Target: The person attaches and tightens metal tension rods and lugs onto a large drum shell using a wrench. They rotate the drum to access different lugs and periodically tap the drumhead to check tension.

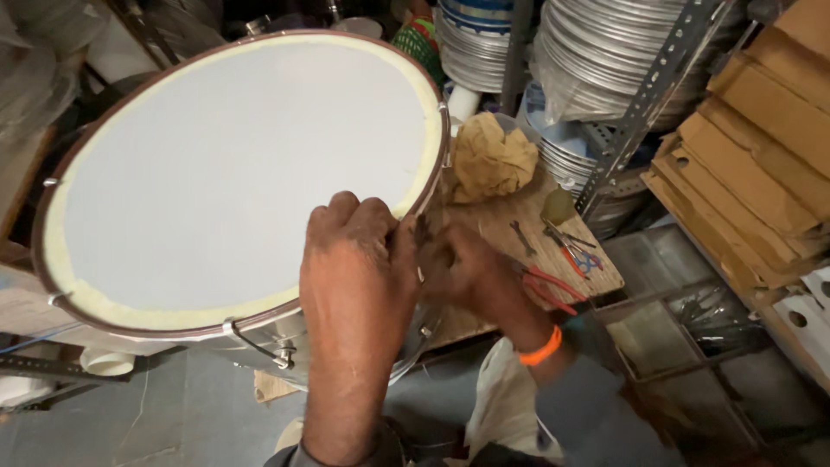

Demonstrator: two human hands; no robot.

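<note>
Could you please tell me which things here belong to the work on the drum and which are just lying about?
In hand:
- drum, white head, brown rim
- left hand on its rim
- right hand at the rim's side
- hook on the shell

Lying about:
- red-handled pliers
- spanner
- crumpled cloth
- stacked metal discs
- cardboard boxes

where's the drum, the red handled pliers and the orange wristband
drum (233, 164), head view, middle of the white drumhead
red handled pliers (553, 290), head view, on a red handle, lying on the wooden board
orange wristband (542, 349), head view, on the band around the right wrist
</note>
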